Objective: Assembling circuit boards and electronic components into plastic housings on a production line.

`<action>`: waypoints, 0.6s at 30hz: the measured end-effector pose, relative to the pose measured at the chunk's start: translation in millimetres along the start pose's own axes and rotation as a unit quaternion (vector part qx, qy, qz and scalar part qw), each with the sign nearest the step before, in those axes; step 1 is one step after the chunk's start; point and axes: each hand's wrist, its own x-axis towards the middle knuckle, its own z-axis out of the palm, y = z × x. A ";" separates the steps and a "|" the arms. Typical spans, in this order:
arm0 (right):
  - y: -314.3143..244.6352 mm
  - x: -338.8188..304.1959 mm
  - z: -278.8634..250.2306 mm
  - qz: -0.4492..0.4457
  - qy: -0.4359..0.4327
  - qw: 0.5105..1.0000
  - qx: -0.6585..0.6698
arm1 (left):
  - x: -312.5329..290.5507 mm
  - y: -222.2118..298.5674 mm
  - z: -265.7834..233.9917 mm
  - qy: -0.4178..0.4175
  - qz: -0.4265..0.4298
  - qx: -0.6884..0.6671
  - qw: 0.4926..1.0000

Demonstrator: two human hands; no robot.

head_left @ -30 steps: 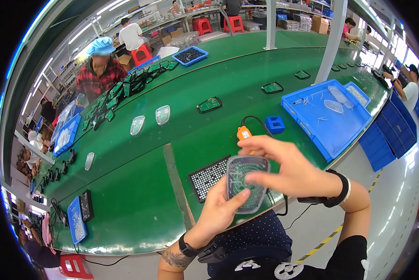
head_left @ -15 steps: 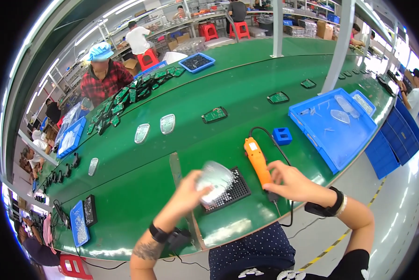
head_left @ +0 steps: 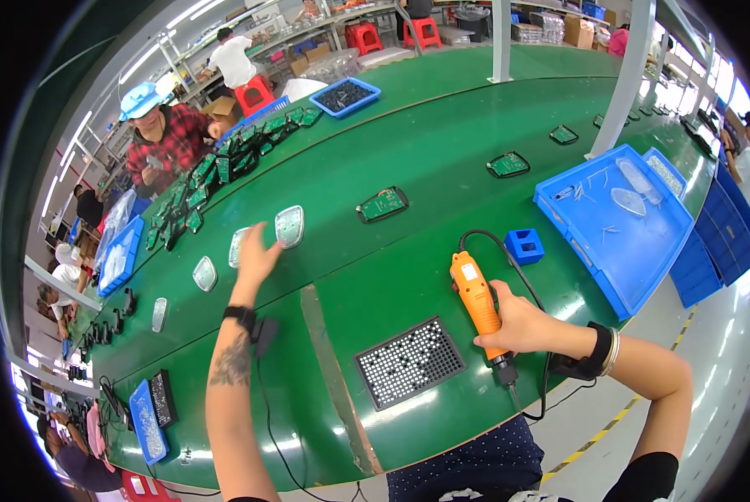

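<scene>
My left hand (head_left: 256, 258) reaches over the green work surface, thumb and fingers apart, between two clear plastic covers. One cover (head_left: 236, 248) is partly hidden by its fingers; the other cover (head_left: 289, 227) lies by the thumb. Farther left rest another cover (head_left: 205, 274) and a narrower-looking one (head_left: 159, 315). My right hand (head_left: 517, 322) is closed around an orange electric screwdriver (head_left: 476, 299), whose black tip end points toward the near edge. A black grid tray (head_left: 410, 361) with many small pale dots lies left of the screwdriver.
Green circuit boards in black frames (head_left: 382, 204) are spaced along the belt, with a heap of boards (head_left: 199, 180) at the far left. A blue tray (head_left: 613, 234) holds clear parts at right, near a small blue block (head_left: 524, 245). A co-worker in a checked shirt (head_left: 178, 142) sits opposite.
My left hand has moved from above the grid tray to the far left, without the cover it held. That stretch of belt shows one more cover. My right hand has closed around the screwdriver.
</scene>
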 end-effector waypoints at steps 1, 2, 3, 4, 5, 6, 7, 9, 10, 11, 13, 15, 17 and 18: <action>3.4 1.6 -0.4 0.004 -0.005 1.000 -0.003 | 9.6 25.2 13.3 -0.029 0.057 0.003 0.998; 13.1 1.4 -3.4 0.004 -0.037 0.995 0.092 | 19.0 54.9 29.1 -0.070 0.078 -0.039 0.994; 23.4 0.5 -6.3 0.006 -0.068 0.980 0.185 | 25.2 84.0 43.9 -0.110 0.099 -0.084 0.985; 28.2 0.9 -7.5 0.008 -0.098 0.956 0.275 | 28.5 106.7 57.1 -0.125 0.114 -0.087 0.982; 28.3 -0.8 -5.4 0.018 -0.102 0.958 0.269 | 31.6 121.3 67.9 -0.139 0.125 -0.090 0.978; 25.7 -7.8 -1.4 -0.031 -0.110 0.926 0.359 | 35.1 127.6 76.6 -0.140 0.113 -0.100 0.979; 22.5 -19.4 1.4 -0.075 -0.117 0.885 0.445 | 36.2 132.5 85.9 -0.137 0.148 -0.068 0.977; 7.8 -36.4 1.2 -0.095 -0.135 0.840 0.517 | 46.2 127.3 92.8 -0.145 0.189 -0.054 0.970; -3.8 -48.7 -0.5 -0.185 -0.057 0.802 0.565 | 54.1 126.6 93.5 -0.155 0.199 -0.079 0.965; -13.6 -56.4 -1.5 -0.276 0.015 0.747 0.604 | 59.8 122.3 90.6 -0.142 0.216 -0.065 0.964; -29.8 -58.9 -11.9 -0.331 0.059 0.736 0.588 | 54.4 131.1 82.1 -0.128 0.219 -0.061 0.965; -45.4 -50.3 -13.8 -0.397 0.098 0.714 0.569 | 43.8 144.2 55.9 -0.178 0.168 -0.033 0.969; -57.3 -39.8 -3.2 -0.429 0.226 0.732 0.478 | 20.2 158.0 23.7 -0.174 0.185 -0.102 0.962; -60.5 -31.5 4.0 -0.444 0.283 0.733 0.432 | -4.8 160.4 3.6 -0.157 0.190 -0.140 0.959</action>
